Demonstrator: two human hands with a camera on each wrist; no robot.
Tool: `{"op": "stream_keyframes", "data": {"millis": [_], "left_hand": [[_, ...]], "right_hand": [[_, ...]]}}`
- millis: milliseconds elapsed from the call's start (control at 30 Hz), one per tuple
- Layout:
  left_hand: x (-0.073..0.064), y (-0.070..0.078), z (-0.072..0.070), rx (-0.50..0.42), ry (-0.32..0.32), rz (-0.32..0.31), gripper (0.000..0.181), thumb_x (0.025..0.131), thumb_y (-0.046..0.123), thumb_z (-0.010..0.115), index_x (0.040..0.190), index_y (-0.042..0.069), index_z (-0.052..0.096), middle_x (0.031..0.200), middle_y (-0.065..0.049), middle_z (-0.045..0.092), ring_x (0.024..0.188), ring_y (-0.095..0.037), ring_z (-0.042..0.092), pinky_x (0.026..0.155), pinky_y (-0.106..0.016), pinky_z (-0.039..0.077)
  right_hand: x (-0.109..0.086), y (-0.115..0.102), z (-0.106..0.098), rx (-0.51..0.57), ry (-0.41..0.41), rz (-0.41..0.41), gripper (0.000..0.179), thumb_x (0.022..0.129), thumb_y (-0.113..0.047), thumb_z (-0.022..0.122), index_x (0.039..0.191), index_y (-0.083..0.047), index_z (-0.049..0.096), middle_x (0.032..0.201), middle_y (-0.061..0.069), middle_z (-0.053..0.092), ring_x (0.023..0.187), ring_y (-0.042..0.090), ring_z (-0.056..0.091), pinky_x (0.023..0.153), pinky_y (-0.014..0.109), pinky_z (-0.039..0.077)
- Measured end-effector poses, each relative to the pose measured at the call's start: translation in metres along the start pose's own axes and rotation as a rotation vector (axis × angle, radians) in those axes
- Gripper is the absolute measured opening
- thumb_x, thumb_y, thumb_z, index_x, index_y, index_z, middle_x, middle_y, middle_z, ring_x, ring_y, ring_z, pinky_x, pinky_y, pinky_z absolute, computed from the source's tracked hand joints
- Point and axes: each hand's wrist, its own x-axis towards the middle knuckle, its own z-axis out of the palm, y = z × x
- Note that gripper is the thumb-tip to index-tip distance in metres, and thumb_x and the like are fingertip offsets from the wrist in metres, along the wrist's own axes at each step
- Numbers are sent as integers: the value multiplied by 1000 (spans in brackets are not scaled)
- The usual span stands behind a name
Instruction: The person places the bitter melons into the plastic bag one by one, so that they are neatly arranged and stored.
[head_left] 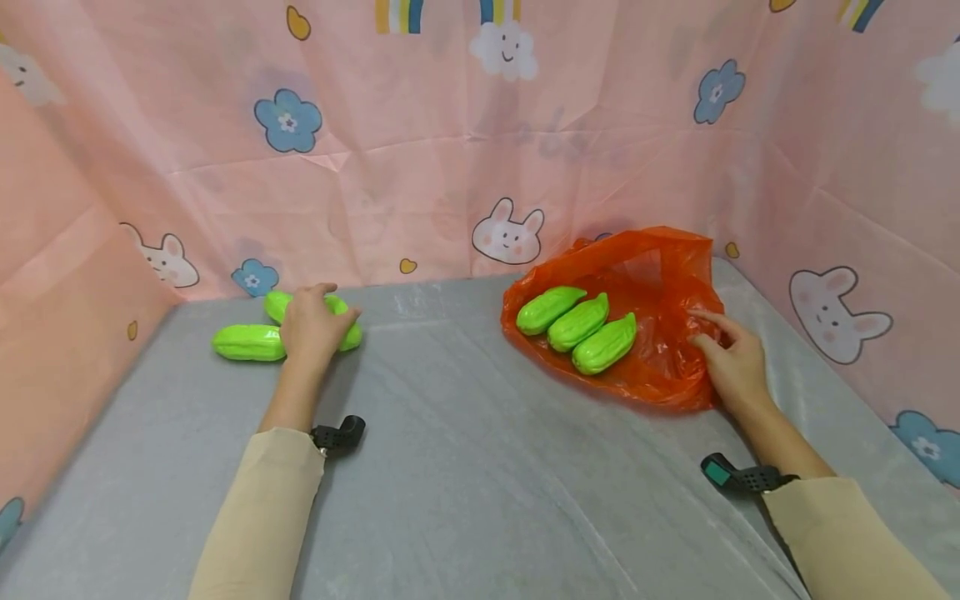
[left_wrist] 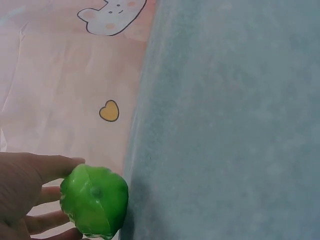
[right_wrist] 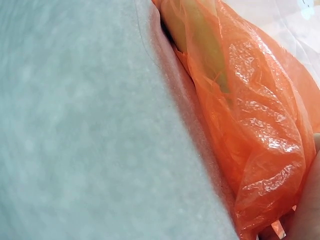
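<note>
Head view: the left hand (head_left: 309, 327) grips a green vegetable (left_wrist: 95, 200), thumb to the right and the other fingers curved over the far side. The left wrist view shows its rounded end between thumb and fingers, the hand opened only as wide as the vegetable. Just beside and partly under this hand lies a second vegetable (head_left: 247, 342), pointing left; whether the green to the upper left of the hand belongs to the held piece cannot be told.

The right hand (head_left: 737, 362) holds the crumpled right edge of an orange bag (head_left: 652, 383), the film between thumb and fingers with a small gap. Within the spread mouth of the bag lie 3 green vegetables (head_left: 578, 323), side by side and slanting; the right wrist view shows a yellowish shape through the film.

Farther out, 2 dark wristbands (head_left: 340, 434) sit beside beige sleeves (head_left: 258, 517). Everything rests on a grey cloth (head_left: 480, 492), before a pink backdrop (head_left: 420, 200) printed with rabbits, flowers and hearts.
</note>
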Motion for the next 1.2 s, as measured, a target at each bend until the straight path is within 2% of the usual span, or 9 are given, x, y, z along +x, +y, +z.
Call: {"op": "stream_keyframes", "data": {"millis": [133, 300, 433, 533, 667, 833, 1100, 1200], "left_hand": [[1, -1, 0, -9, -25, 2, 57, 91, 27, 67, 143, 9, 56, 143, -22, 56, 127, -43, 56, 94, -59, 50], [0, -1, -1, -42, -58, -10, 57, 90, 24, 63, 144, 9, 55, 145, -21, 55, 128, -41, 55, 96, -58, 48], [0, -1, 0, -93, -58, -7, 56, 90, 24, 63, 143, 6, 56, 146, -20, 56, 131, -41, 54, 101, -57, 46], [2, 0, 2, -167, -71, 27, 55, 91, 20, 63, 142, 3, 56, 145, -22, 56, 131, -40, 53, 107, -55, 45], [5, 2, 7, -300, -131, 96, 52, 92, 14, 63, 142, 1, 56, 147, -23, 55, 133, -40, 55, 110, -51, 46], [9, 4, 16, -436, -200, 142, 49, 93, 8, 60, 141, 1, 57, 148, -22, 53, 135, -41, 55, 108, -49, 49], [7, 8, 25, -500, -365, 184, 48, 96, 7, 55, 144, 4, 55, 152, -19, 50, 140, -40, 50, 112, -48, 46], [7, 6, 28, -485, -396, 201, 47, 97, 8, 51, 144, 7, 55, 154, -16, 50, 141, -38, 50, 105, -42, 50]], "right_hand": [[0, 0, 0, 1, -8, 13, 44, 101, -22, 54, 140, -2, 58, 99, -18, 50, 87, 5, 48, 69, 3, 46], [0, 0, 0, -10, -12, 19, 45, 101, -23, 53, 141, -3, 57, 99, -14, 50, 86, 5, 48, 68, 3, 46], [0, 0, 1, -11, -11, 19, 45, 101, -23, 53, 141, -3, 57, 100, -12, 49, 86, 5, 48, 68, 3, 46], [0, 1, 1, -8, -12, 14, 45, 102, -23, 52, 141, -3, 57, 101, -11, 49, 86, 5, 48, 69, 2, 46], [0, 2, 1, -9, -15, 1, 44, 102, -22, 52, 141, -3, 57, 100, -10, 49, 86, 6, 48, 69, 3, 47], [1, 3, 1, -13, -17, -5, 44, 102, -22, 52, 141, -4, 57, 99, -8, 48, 86, 6, 47, 68, 4, 47], [1, 3, 0, -23, -17, 1, 44, 102, -23, 52, 141, -5, 57, 97, -5, 46, 85, 7, 47, 66, 4, 46], [1, 3, 0, -30, -19, 3, 44, 102, -24, 52, 142, -5, 57, 97, -4, 46, 85, 7, 47, 66, 4, 46]]}}
